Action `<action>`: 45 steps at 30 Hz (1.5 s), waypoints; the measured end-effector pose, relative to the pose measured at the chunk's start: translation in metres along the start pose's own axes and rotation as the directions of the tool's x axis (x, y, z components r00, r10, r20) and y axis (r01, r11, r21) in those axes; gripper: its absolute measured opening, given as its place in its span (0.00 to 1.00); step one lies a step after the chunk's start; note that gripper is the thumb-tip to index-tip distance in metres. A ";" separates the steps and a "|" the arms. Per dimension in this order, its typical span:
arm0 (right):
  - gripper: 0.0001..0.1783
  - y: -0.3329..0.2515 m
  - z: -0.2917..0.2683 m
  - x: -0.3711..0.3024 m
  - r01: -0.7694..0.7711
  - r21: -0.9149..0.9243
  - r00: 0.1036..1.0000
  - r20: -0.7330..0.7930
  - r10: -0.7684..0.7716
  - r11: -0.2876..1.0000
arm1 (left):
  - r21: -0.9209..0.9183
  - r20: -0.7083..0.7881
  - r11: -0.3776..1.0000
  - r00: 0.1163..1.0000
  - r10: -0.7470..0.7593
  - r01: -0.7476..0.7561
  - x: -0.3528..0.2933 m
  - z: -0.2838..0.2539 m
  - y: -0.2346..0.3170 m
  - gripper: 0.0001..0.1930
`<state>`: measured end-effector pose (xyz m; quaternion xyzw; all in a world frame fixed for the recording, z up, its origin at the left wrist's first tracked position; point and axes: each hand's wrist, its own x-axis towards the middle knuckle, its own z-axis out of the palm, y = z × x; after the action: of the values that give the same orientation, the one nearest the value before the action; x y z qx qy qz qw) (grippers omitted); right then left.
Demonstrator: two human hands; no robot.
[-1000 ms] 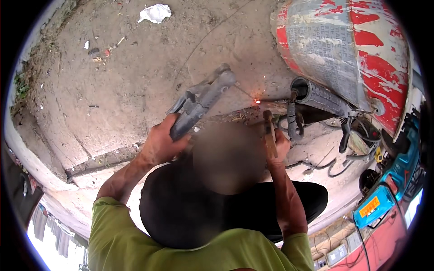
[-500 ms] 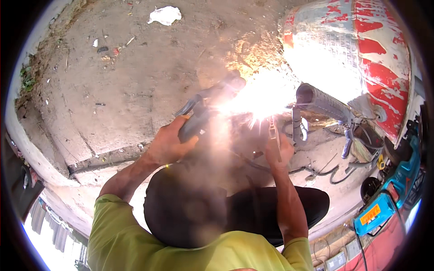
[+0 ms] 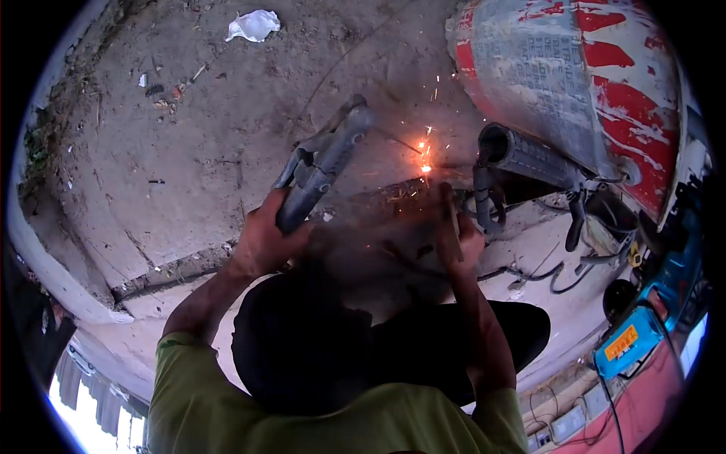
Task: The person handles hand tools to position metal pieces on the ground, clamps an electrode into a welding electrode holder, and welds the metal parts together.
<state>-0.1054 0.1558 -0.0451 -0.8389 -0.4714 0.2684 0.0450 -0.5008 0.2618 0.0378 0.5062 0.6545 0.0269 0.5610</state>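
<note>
My left hand [image 3: 268, 238] is wrapped round the grey handle of a welding electrode holder [image 3: 327, 170]. A thin rod [image 3: 398, 142] reaches from its head toward an orange glowing spot [image 3: 426, 169], where sparks fly up. The glow lies at the edge of a dark metal workpiece [image 3: 412, 195], its outline lost in shadow and haze. My right hand [image 3: 465, 246], right of the glow, is closed round a narrow, flat, brownish metal piece [image 3: 452, 223] that points at the workpiece; its exact kind is unclear.
A thick grey tube [image 3: 533, 163] and a large red-and-white metal drum [image 3: 529, 83] stand at the right. Black cable [image 3: 522, 274] winds over the ground. A blue machine [image 3: 631, 340] sits lower right. White scrap [image 3: 253, 26] lies on the dirt ground [image 3: 189, 136] far off.
The blinding white arc has gone, leaving a small orange glow and sparks. The view has darkened. My left hand has drawn the electrode holder slightly left; my right hand keeps its grip.
</note>
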 end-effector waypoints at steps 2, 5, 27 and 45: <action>0.17 0.002 0.000 0.002 0.217 -0.001 0.971 -0.106 -0.216 0.976 | -0.023 0.077 0.994 0.992 -0.104 0.106 0.000 -0.002 0.007 0.33; 0.18 0.004 0.001 0.002 0.309 -0.004 0.940 -0.152 -0.306 0.951 | 0.019 0.042 1.000 0.999 -0.006 0.005 -0.001 0.005 -0.003 0.33; 0.11 -0.013 -0.007 0.000 0.313 -0.022 0.935 -0.169 -0.312 0.949 | -0.006 0.063 1.000 0.998 -0.005 0.006 0.006 0.012 0.004 0.34; 0.20 -0.049 -0.021 -0.007 -0.006 0.072 0.999 0.035 0.004 0.997 | -0.109 0.153 0.982 0.974 0.168 -0.152 0.006 0.012 -0.025 0.37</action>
<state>-0.1359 0.1807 -0.0080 -0.8330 -0.4600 0.3002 0.0665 -0.5069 0.2476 0.0143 0.5300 0.5620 0.0625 0.6320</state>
